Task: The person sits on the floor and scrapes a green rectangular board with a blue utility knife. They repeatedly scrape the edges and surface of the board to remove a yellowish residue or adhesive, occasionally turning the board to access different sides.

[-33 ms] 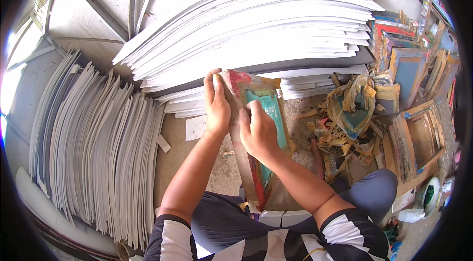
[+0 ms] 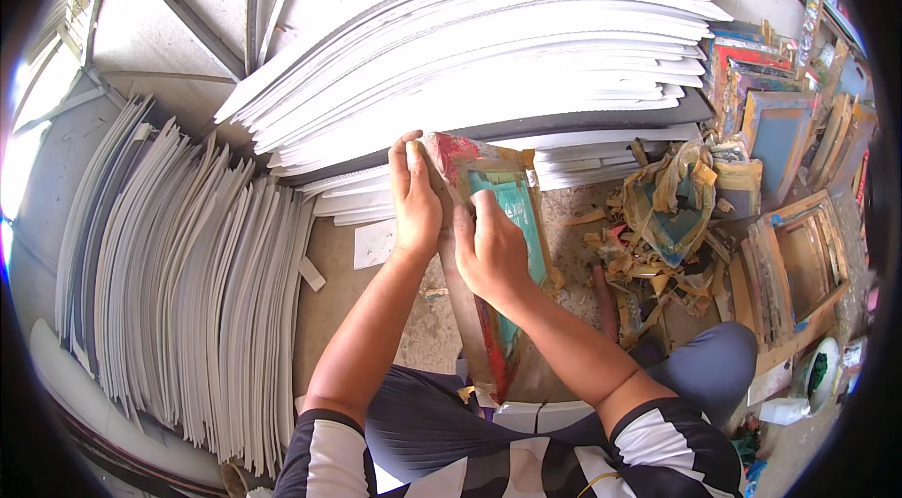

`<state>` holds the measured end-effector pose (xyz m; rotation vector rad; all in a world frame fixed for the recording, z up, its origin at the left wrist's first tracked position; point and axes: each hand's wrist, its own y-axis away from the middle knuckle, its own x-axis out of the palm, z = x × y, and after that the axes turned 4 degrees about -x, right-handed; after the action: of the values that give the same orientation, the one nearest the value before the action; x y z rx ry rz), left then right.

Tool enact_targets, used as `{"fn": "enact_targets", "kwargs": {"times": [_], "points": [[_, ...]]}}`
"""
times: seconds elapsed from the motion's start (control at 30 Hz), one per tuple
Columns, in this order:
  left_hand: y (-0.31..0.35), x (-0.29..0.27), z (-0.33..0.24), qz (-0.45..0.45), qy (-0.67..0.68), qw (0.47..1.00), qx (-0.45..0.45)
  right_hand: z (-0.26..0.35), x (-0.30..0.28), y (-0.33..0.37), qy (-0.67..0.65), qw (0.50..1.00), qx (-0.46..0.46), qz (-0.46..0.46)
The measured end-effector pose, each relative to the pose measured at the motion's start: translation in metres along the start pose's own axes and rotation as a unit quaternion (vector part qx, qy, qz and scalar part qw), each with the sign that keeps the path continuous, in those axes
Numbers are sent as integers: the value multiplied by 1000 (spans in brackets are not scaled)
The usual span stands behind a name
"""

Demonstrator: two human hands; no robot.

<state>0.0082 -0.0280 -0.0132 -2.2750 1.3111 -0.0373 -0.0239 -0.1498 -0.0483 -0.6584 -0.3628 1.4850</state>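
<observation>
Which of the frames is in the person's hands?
The red-and-teal frame: left hand grips its edge, right hand touches it; other frames are apart, at right.

shirt [image 2: 528, 470]: black/white/grey blocks | sleeves [image 2: 658, 432]: short, black, white panels | trousers [image 2: 709, 366]: dark grey | cord [image 2: 598, 480]: thin, yellow | left hand [image 2: 415, 213], right hand [image 2: 494, 252]: bare

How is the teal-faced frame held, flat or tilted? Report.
Tilted. The frame shows its long outer side near the left hand, and its teal face looks narrowed, turned rightward.

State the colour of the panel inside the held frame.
The panel is teal green; best seen in the head view.
</observation>
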Motion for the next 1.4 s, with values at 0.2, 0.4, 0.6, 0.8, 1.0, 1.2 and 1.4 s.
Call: {"fn": "enact_targets", "kwargs": {"times": [0.2,0.4,0.6,0.8,1.0,1.2,1.4], "points": [[-3,0,-6,28,85,990,-106,-14,-11,-20,-10,992,-37,118],[0,5,-11,8,13,998,-67,-42,3,-18,-181,976,-62,101],[-5,-2,-2,2,-36,999,-21,-51,13,-10,-223,967,-88,83],[-14,-1,0,8,-51,999,-6,-56,12,-17,-213,963,-122,114],[-16,-6,4,35,-40,998,16,-63,10,-21,-212,955,-143,151],[-14,-5,2,15,-54,998,-1,-35,18,-4,-158,985,-58,46],[-16,-6,3,3,-53,999,-1,-6,21,21,-103,993,-51,-41]]}}
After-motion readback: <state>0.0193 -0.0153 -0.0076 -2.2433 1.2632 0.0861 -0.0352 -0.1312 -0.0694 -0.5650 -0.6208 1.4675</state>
